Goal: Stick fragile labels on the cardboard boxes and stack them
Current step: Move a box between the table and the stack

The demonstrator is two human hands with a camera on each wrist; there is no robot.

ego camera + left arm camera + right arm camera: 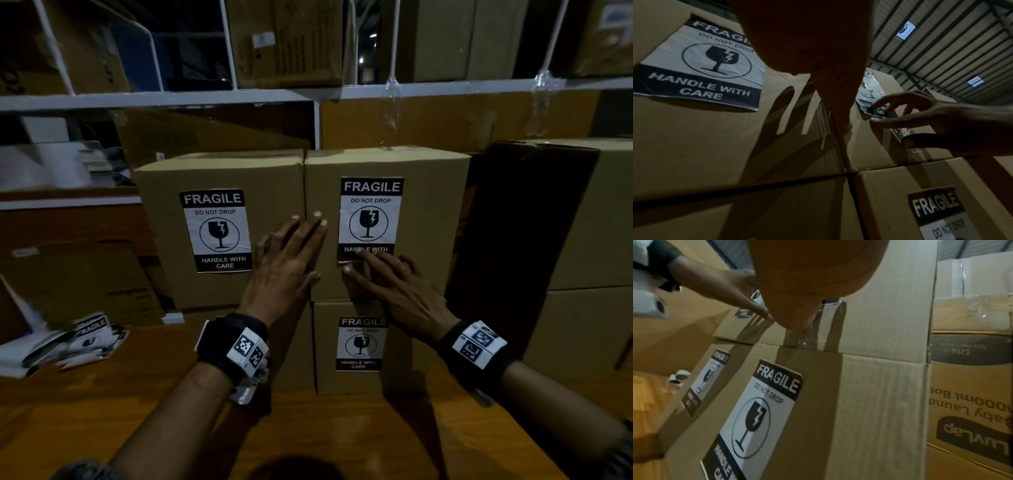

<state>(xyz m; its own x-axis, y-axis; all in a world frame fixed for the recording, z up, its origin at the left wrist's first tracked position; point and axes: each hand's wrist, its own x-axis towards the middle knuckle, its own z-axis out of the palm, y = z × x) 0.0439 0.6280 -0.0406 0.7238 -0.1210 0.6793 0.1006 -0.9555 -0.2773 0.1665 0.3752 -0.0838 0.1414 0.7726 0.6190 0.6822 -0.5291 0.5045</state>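
Observation:
Two cardboard boxes stand side by side on top: the upper left box [157,219] with a fragile label [215,231], and the upper right box [431,219] with its own fragile label [371,219]. Under the right one sits a lower box [397,349] with a label [361,344]. My left hand [291,260] lies flat with straight fingers across the seam between the two upper boxes. My right hand [394,284] spreads its fingers on the bottom edge of the upper right label [873,97], thumb just below it. The palm hides that label's lowest strip.
A pile of loose fragile labels [85,337] lies at the left on the wooden table [137,394]. A tall dark carton [527,222] stands right of the stack. A white shelf rail [205,97] runs above, with more cartons on and behind it.

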